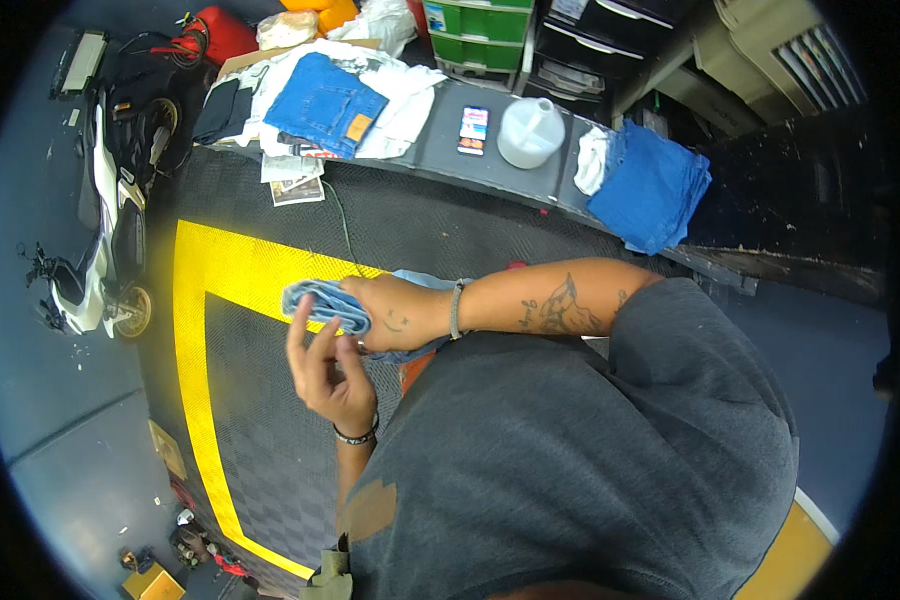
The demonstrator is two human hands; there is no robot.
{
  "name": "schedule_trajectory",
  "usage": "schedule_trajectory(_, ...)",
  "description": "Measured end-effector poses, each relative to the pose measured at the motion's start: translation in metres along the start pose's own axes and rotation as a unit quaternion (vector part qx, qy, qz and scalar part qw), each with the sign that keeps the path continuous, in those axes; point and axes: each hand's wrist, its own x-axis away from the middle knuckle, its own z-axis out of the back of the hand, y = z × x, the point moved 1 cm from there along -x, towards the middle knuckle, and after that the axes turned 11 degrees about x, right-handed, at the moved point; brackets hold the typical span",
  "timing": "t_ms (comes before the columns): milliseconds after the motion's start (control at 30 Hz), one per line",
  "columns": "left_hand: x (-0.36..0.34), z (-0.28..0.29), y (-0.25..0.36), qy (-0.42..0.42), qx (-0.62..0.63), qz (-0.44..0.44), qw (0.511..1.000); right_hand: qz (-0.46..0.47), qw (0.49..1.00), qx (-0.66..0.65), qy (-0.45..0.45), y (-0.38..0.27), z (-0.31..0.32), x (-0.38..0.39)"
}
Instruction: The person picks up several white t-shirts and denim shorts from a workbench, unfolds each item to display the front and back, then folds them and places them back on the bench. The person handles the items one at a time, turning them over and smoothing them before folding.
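My right hand (395, 308) is closed around a folded bundle of light blue denim (320, 303), whose layered end sticks out past the fingers. More pale denim (410, 278) shows behind and below the wrist, partly hidden by the forearm. My left hand (335, 385) is raised just below the bundle, fingers apart and curved. Its index fingertip overlaps the denim's edge; whether they touch I cannot tell. An orange-brown patch (415, 370) shows between the denim and my grey shirt.
Ahead, a long dark bench (440, 135) carries folded blue jeans (325, 100), white cloths (410, 105), a phone (473, 130), a translucent plastic container (530, 133) and more blue denim (650, 188). Drawer units (480, 35) stand behind. A motorcycle (110, 215) is at left; yellow strips (195, 400) mark the floor.
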Motion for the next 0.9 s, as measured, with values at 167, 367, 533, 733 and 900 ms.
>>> schedule_trajectory(167,-0.067,0.066,-0.048,0.070,0.186,-0.090,0.976,0.058,0.994,-0.027,0.087,-0.037,0.007,-0.125)
schedule_trajectory(367,-0.207,0.117,-0.070,0.041,0.226,-0.176,0.957,0.152,0.947,-0.025,0.282,-0.123,0.070,-0.257)
schedule_trajectory(533,-0.321,0.110,-0.085,0.003,-0.054,-0.352,0.934,0.307,0.834,-0.029,0.459,-0.168,0.200,-0.267)
schedule_trajectory(733,-0.366,0.045,-0.209,-0.030,-0.237,-0.266,0.934,0.187,0.744,0.018,0.641,-0.107,0.329,-0.178)
schedule_trajectory(900,-0.356,-0.069,-0.368,-0.160,-0.214,-0.086,0.960,0.049,0.794,-0.128,0.593,0.077,0.343,-0.111)
